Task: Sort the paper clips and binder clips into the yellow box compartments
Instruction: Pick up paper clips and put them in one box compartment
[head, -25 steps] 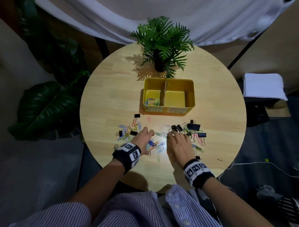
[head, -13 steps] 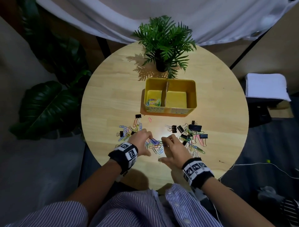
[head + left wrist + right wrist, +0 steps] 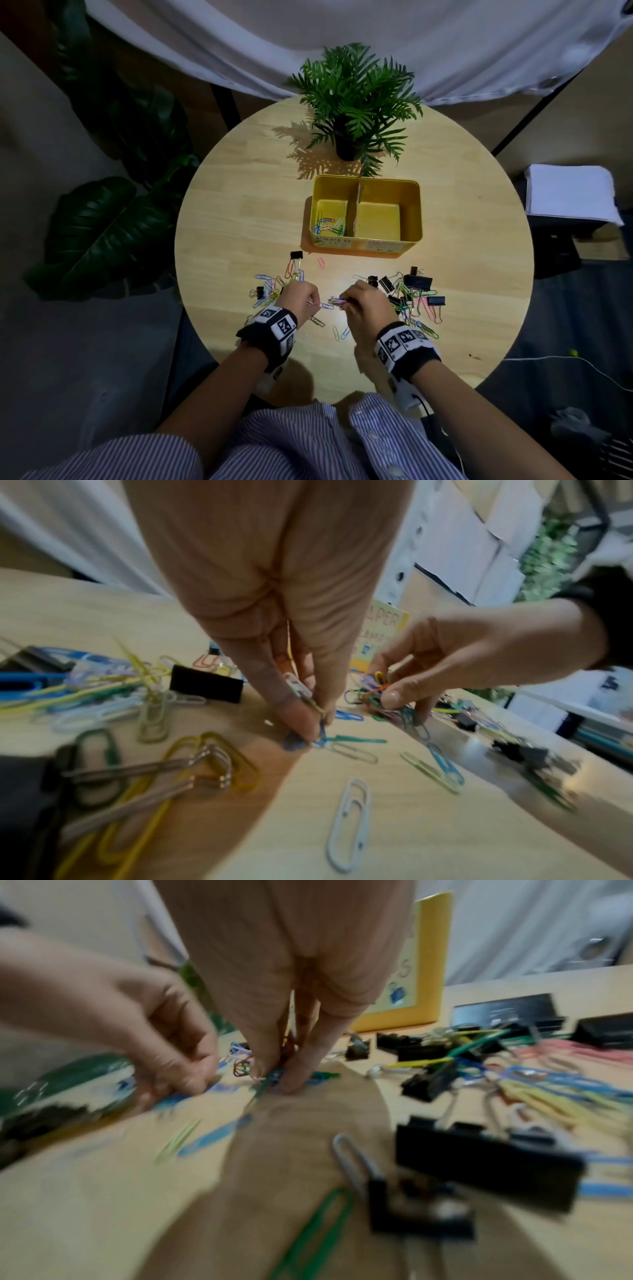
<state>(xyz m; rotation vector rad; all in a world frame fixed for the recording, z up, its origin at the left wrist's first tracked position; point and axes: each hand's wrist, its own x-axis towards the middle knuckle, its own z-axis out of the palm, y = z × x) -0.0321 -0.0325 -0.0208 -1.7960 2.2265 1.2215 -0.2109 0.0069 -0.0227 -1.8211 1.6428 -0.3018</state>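
Note:
The yellow box (image 3: 363, 244) stands mid-table with a cardboard divider; its left compartment holds a few coloured paper clips (image 3: 328, 224), its right one is bare. Coloured paper clips and black binder clips (image 3: 417, 281) lie scattered in front of it. My left hand (image 3: 306, 298) pinches paper clips (image 3: 304, 693) between thumb and fingertips, just above the table. My right hand (image 3: 356, 301) pinches a bunch of coloured paper clips (image 3: 380, 699), close to the left hand. A black binder clip (image 3: 486, 1167) lies by the right wrist.
A potted fern (image 3: 352, 109) stands behind the box on the round wooden table (image 3: 239, 212). Large dark leaves (image 3: 102, 222) sit to the left of the table, a white stack (image 3: 572, 195) to the right. The table's near edge runs just under my wrists.
Both hands have drawn together and curled from flat on the table into pinches, gathering paper clips from the pile between them.

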